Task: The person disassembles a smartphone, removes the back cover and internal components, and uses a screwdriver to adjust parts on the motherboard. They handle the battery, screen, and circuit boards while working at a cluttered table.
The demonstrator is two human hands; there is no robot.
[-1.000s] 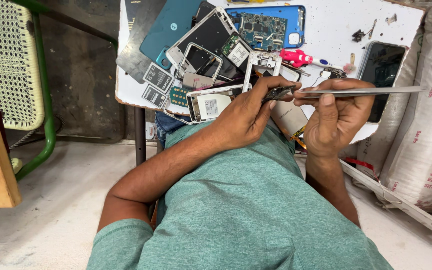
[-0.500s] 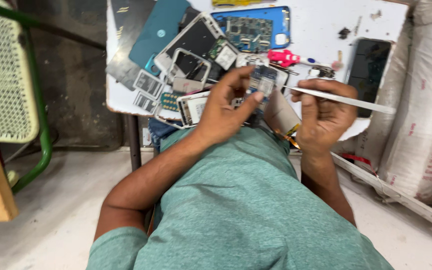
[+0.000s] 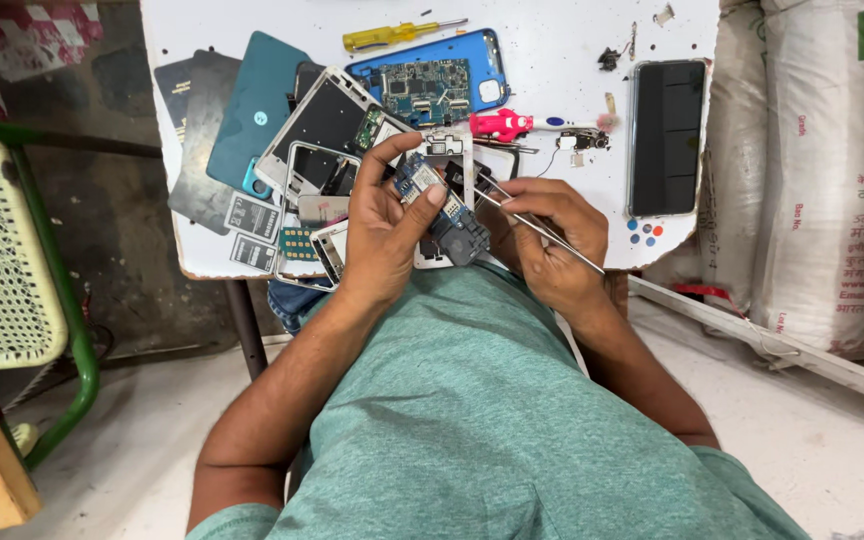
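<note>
My left hand (image 3: 384,228) grips a small blue circuit board (image 3: 444,212) of a phone, thumb pressed on its upper end. My right hand (image 3: 550,238) holds metal tweezers (image 3: 532,224), whose tips reach toward the board's top edge. Both hands hover over the near edge of a white table (image 3: 562,70) strewn with phone parts. Under the board lies a white phone frame (image 3: 452,150).
On the table lie a yellow screwdriver (image 3: 392,36), a blue phone shell with a green board (image 3: 442,82), a pink tool (image 3: 504,124), a black phone (image 3: 666,136), a teal back cover (image 3: 264,110) and several frames. White sacks (image 3: 812,170) stand right, a green chair (image 3: 12,260) left.
The view has shifted down, so the table sits higher in frame. My left hand has turned the blue board upward, and the tweezers have swung from level to slanting at the board.
</note>
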